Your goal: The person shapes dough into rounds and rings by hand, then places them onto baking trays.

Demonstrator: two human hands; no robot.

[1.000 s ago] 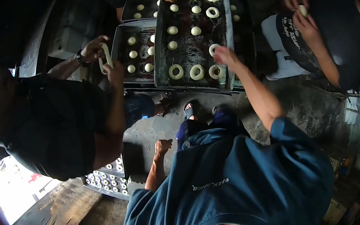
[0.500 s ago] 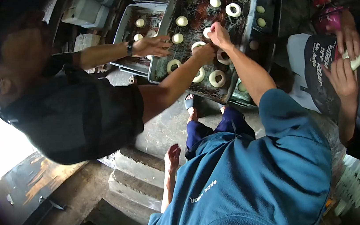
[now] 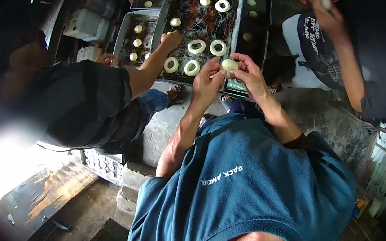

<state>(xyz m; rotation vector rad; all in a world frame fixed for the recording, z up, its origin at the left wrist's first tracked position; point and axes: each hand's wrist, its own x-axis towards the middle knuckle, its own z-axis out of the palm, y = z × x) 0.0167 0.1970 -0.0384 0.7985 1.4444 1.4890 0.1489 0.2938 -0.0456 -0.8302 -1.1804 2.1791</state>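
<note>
In front of my chest, a pale round dough ball [image 3: 230, 67] is held in the fingers of both hands. My left hand [image 3: 206, 84] pinches its left side, with thumb and fingertips on it. From the other side my right hand [image 3: 251, 76] grips it the same way. Both hands are at the near edge of a large dark baking tray [image 3: 241, 12]. Closest to them on the tray lie a dough ring [image 3: 218, 47] and another dough ring [image 3: 192, 68]. Farther up sits a round dough piece [image 3: 175, 22].
On the left, a co-worker's hand [image 3: 172, 39] reaches over the tray. A person on the right holds a dough piece [image 3: 325, 2]. Smaller trays with dough balls flank the large one, including a left tray [image 3: 119, 40]. Concrete steps [image 3: 135, 174] lie at lower left.
My right hand has lifted a dough ball off the tray and drawn it toward me. My left hand has risen from my side to hold it too. The left co-worker's arms have shifted.
</note>
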